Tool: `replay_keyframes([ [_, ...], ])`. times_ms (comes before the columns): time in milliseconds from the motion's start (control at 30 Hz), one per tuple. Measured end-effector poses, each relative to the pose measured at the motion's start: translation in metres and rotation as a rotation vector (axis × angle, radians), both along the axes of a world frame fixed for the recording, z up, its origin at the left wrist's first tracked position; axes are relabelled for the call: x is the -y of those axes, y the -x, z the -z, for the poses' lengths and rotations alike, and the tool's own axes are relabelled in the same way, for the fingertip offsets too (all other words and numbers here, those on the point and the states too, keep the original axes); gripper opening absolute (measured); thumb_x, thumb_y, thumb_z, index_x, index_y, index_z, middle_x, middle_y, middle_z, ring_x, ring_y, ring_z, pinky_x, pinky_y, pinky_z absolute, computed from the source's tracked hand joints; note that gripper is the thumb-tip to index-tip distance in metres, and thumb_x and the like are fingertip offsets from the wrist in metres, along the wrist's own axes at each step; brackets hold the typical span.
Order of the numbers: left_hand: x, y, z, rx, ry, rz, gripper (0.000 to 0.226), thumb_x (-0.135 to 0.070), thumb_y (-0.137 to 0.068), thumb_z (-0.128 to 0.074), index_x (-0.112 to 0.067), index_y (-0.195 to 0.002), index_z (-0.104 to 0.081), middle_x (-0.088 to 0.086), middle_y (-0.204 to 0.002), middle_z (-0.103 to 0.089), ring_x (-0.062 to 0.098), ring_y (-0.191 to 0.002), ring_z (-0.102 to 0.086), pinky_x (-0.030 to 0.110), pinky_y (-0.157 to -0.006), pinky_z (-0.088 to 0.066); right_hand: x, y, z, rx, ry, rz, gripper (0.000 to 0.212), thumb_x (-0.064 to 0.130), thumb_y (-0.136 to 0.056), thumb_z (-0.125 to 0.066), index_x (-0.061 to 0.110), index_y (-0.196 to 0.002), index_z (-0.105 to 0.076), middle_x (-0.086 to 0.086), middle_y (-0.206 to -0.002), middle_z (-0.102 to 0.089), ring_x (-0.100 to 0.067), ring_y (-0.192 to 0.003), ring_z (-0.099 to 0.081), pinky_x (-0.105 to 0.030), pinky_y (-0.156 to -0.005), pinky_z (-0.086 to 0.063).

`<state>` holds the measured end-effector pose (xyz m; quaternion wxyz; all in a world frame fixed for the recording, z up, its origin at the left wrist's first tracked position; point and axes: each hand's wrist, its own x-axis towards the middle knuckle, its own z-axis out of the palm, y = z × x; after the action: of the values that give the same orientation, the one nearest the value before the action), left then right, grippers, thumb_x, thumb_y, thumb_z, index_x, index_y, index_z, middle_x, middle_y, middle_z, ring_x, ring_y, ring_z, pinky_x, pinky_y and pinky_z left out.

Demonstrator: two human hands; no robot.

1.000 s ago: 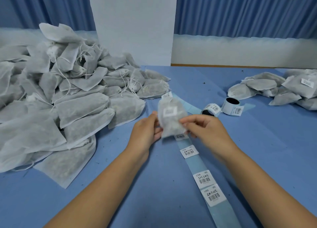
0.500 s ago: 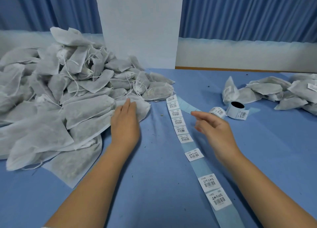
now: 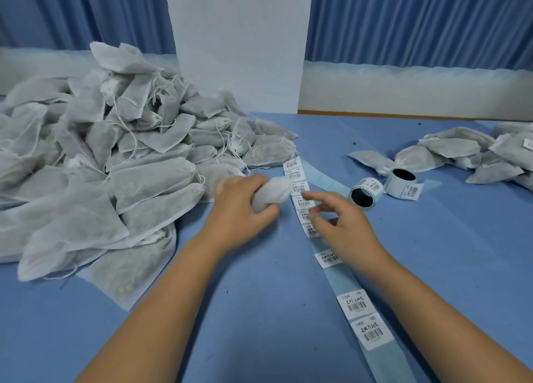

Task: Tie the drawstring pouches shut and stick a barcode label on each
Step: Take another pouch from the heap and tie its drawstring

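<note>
My left hand grips a white drawstring pouch just above the blue table, at the right edge of the big heap of pouches. My right hand hovers over the strip of barcode labels, fingers loosely bent and holding nothing I can see. The strip runs from the table's near right up toward the heap, with several white labels on blue backing. Part of the strip is hidden under my right hand.
Two label rolls lie right of the strip. A smaller pile of pouches sits at the far right, one showing a label. A white pillar and blue curtains stand behind the table.
The labelled pouch left my hands and landed at the right pile. My left hand reached to the heap and now grips a new pouch. My right hand came back over the label strip.
</note>
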<state>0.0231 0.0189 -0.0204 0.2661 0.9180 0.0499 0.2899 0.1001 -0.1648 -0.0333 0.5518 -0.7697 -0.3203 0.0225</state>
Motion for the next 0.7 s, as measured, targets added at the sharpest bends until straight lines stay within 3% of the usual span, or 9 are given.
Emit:
replay_keyframes([
  [100, 0.009, 0.003, -0.001, -0.039, 0.025, 0.208, 0.027, -0.025, -0.073, -0.061, -0.019, -0.1, -0.065, -0.006, -0.085, -0.067, 0.016, -0.079, -0.058, 0.032, -0.085, -0.039, -0.001, 0.001, -0.003, 0.106, -0.006, -0.086, 0.062, -0.003, -0.09, -0.057, 0.036, -0.138, -0.047, 0.018, -0.137, -0.048, 0.001, -0.099, -0.057, -0.013, -0.066, -0.045],
  [167, 0.013, 0.003, 0.002, -0.058, -0.029, 0.228, 0.03, -0.027, -0.073, -0.057, -0.018, -0.1, -0.067, -0.007, -0.085, -0.068, 0.014, -0.077, -0.056, 0.029, -0.089, -0.036, -0.001, 0.0, -0.002, 0.112, -0.018, -0.156, 0.065, -0.002, -0.089, -0.057, 0.042, -0.136, -0.047, 0.024, -0.131, -0.053, -0.004, -0.091, -0.059, -0.013, -0.064, -0.045],
  [233, 0.015, 0.003, 0.003, -0.056, -0.048, 0.239, 0.028, -0.031, -0.074, -0.053, -0.016, -0.092, -0.068, -0.008, -0.077, -0.065, 0.011, -0.072, -0.051, 0.024, -0.085, -0.033, -0.001, -0.001, 0.001, 0.014, -0.037, -0.212, 0.054, -0.001, -0.089, -0.059, 0.04, -0.123, -0.06, 0.016, -0.103, -0.069, -0.012, -0.078, -0.064, -0.017, -0.059, -0.047],
  [300, 0.014, 0.003, 0.004, -0.07, -0.065, 0.233, 0.019, -0.026, -0.075, -0.055, -0.016, -0.084, -0.067, -0.009, -0.07, -0.06, 0.01, -0.067, -0.046, 0.018, -0.081, -0.03, -0.002, 0.001, 0.003, -0.116, -0.066, -0.218, 0.037, 0.001, -0.089, -0.063, 0.031, -0.111, -0.068, -0.004, -0.08, -0.07, -0.016, -0.062, -0.064, -0.023, -0.052, -0.049],
  [400, 0.011, 0.004, 0.003, -0.103, -0.098, 0.183, 0.013, -0.025, -0.076, -0.054, -0.017, -0.08, -0.064, -0.011, -0.064, -0.053, 0.013, -0.065, -0.043, 0.022, -0.079, -0.031, -0.003, 0.002, 0.002, -0.24, -0.107, -0.195, 0.022, 0.0, -0.088, -0.067, 0.02, -0.097, -0.07, -0.002, -0.073, -0.069, -0.013, -0.053, -0.059, -0.021, -0.052, -0.051],
  [500, 0.007, 0.005, -0.001, -0.129, -0.125, 0.113, 0.014, -0.028, -0.077, -0.05, -0.019, -0.08, -0.06, -0.011, -0.062, -0.048, 0.018, -0.067, -0.043, 0.032, -0.086, -0.035, -0.001, 0.001, -0.003, -0.294, -0.109, -0.138, 0.016, 0.001, -0.088, -0.067, 0.016, -0.089, -0.071, 0.003, -0.066, -0.068, -0.01, -0.052, -0.057, -0.019, -0.054, -0.05],
  [600, 0.0, 0.01, -0.005, -0.168, -0.158, 0.061, 0.031, -0.035, -0.076, -0.049, -0.02, -0.098, -0.065, -0.012, -0.081, -0.06, 0.022, -0.09, -0.058, 0.033, -0.104, -0.028, 0.005, 0.0, -0.007, -0.24, -0.017, -0.112, 0.012, 0.006, -0.089, -0.068, 0.014, -0.082, -0.072, 0.003, -0.061, -0.065, -0.008, -0.048, -0.053, -0.017, -0.05, -0.047],
  [700, 0.006, 0.013, -0.007, -0.22, -0.158, 0.172, 0.053, -0.043, -0.074, -0.053, -0.025, -0.123, -0.06, -0.014, -0.123, -0.062, 0.006, -0.121, -0.051, 0.039, -0.121, -0.005, 0.007, 0.002, -0.009, -0.132, 0.028, -0.127, 0.016, 0.01, -0.088, -0.069, 0.022, -0.078, -0.073, 0.004, -0.064, -0.064, -0.007, -0.053, -0.048, -0.017, -0.054, -0.042],
])
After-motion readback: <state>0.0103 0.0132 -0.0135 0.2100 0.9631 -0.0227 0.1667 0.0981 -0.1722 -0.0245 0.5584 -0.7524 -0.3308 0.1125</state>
